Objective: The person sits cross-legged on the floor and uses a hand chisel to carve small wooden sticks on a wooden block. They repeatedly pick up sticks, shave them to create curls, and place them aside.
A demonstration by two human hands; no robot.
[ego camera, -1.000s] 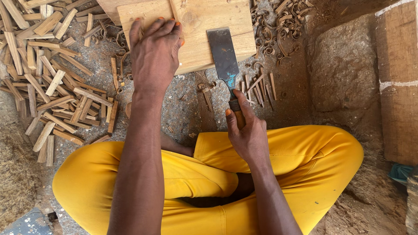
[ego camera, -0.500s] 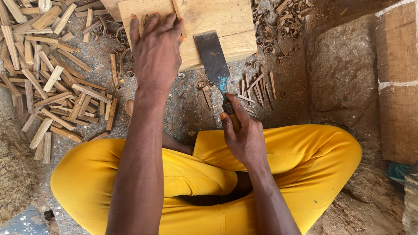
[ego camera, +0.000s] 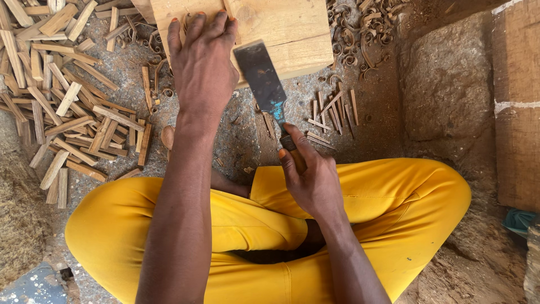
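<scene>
Right hand [ego camera: 313,181] grips the wooden handle of a broad chisel [ego camera: 263,79], fingers wrapped tight. Left hand [ego camera: 203,62] lies flat, fingers spread, pressing the pale wood block [ego camera: 287,28] at twelve o'clock. Over the last second the blade has swung left and forward from beside the block onto its near edge; judging by that, a cut is being lined up. Chisel's long axis runs from handle at five o'clock to blade at eleven, edge pointing away. Split sticks [ego camera: 73,107] are heaped at nine o'clock, shavings [ego camera: 360,28] at one. Yellow trousers [ego camera: 394,197] cover crossed legs below.
</scene>
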